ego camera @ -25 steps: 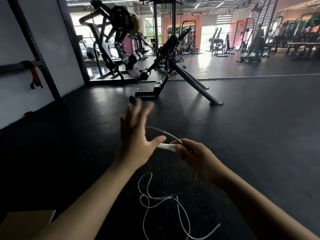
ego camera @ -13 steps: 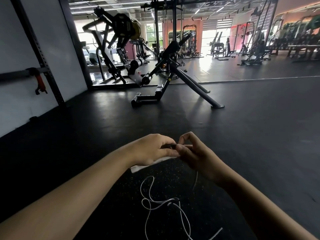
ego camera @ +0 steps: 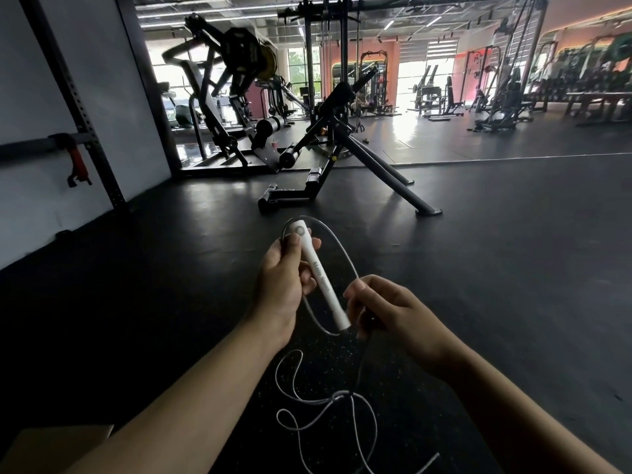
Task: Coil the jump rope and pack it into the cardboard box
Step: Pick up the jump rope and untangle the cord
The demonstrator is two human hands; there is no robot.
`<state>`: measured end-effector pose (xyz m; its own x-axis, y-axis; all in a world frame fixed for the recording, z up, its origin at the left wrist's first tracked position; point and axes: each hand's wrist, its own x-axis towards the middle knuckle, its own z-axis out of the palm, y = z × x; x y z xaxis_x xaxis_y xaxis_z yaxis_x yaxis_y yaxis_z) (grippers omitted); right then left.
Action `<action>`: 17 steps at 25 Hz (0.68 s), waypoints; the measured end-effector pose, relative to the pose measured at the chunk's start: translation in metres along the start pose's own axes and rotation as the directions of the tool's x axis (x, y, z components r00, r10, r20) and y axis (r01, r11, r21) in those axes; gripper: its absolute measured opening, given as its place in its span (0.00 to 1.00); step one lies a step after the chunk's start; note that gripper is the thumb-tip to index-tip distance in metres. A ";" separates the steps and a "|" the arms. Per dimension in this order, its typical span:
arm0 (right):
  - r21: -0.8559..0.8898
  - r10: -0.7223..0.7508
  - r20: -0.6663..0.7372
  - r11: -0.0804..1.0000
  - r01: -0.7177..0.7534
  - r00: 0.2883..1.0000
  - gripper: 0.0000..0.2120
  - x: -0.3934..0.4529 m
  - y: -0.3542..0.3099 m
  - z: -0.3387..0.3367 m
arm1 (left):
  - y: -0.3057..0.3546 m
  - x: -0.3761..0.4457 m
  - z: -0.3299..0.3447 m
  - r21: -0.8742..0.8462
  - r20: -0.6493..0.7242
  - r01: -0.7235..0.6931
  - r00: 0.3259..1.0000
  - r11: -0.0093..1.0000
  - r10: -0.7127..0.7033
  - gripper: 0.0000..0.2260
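White plastic, slim and tube-shaped, the jump rope handle (ego camera: 319, 277) is held tilted above a dark gym floor (ego camera: 496, 268), its rounded top end, marked with a small ring emblem, pointing to about 11 o'clock and its lower end to about 5 o'clock. Faint lettering runs along its barrel, too small to read. The left hand (ego camera: 284, 285) is clamped around the upper half of the handle, thumb across the front. The right hand (ego camera: 386, 313), at 3 o'clock from the handle's lower end, has its fingers pinched together on the thin pale cord (ego camera: 337, 242), which leaves the handle's top, arcs over in a loop and drops to the fingers. A second strand curves beneath the handle between the two hands. More of the cord lies slack on the floor at 6 o'clock from the hands, in loose, crossing loops (ego camera: 318, 412) between the forearms. A corner of the brown cardboard box (ego camera: 58, 446) shows at 7 o'clock, at the lower left edge of the view, well apart from the rope. A black bench frame (ego camera: 342, 159) stands at 12 o'clock.
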<state>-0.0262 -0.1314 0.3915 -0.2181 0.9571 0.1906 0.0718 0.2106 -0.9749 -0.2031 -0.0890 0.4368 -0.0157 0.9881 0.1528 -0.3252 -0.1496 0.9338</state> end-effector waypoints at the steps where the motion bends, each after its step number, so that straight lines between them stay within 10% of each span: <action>1: -0.013 -0.004 0.003 1.000 0.004 1.000 0.18 0.001 0.000 0.003 | -0.003 -0.001 0.003 -0.023 -0.040 -0.014 0.999 1.000 0.014 0.12; 9: -0.236 -0.151 -0.085 0.963 0.127 0.985 0.05 0.005 0.002 0.009 | -0.005 -0.003 0.005 -0.122 -0.241 -0.012 0.970 0.992 -0.018 0.11; 14: -0.282 -0.168 -0.133 0.951 0.126 0.977 0.06 0.006 0.000 0.003 | -0.001 -0.001 -0.019 0.289 -0.128 -0.042 0.988 0.956 0.082 0.17; 17: -0.371 -0.128 -0.099 0.925 0.082 0.987 0.06 0.008 -0.007 -0.005 | 0.013 0.011 -0.041 0.730 0.160 -0.403 0.886 0.552 0.435 0.22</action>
<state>-0.0239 -0.1240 0.4007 -0.1276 0.9374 0.3241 0.4096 0.3474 -0.8435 -0.2463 -0.0790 0.4377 -0.0038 0.8046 0.5938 0.5171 -0.5067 0.6899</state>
